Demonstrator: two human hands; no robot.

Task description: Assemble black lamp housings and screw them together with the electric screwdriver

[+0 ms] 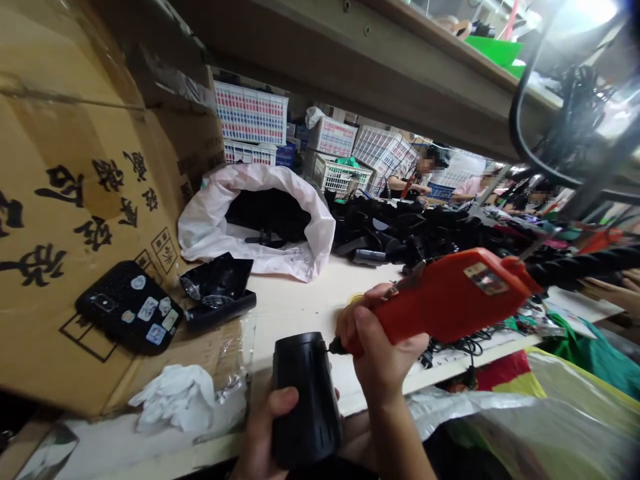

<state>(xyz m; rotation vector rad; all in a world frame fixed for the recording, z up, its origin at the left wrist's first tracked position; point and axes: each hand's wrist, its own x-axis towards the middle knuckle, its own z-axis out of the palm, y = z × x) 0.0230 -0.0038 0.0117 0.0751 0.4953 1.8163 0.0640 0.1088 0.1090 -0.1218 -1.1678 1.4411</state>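
Just left of the right grip, casing is in the left grip. Left is closed round it, thumb on the near face, fingertips showing on the far right side. Casing roughly upright, top leaning slightly left. Can't tell if its base rests on anything.

Right grip is wrapped round the red driver, body running up and right from the fist, bit pointing left at the casing's top right edge. Can't confirm bit contact.

Beyond both grips on the counter: white bag, mouth open, black parts inside. Dark pile right of the bag, past the right grip. Left of and beyond the left grip: shells, then the phone with stickers on its back, lying on the carton. Crumpled tissue nearer, left of the left grip. Stacked crates well beyond.
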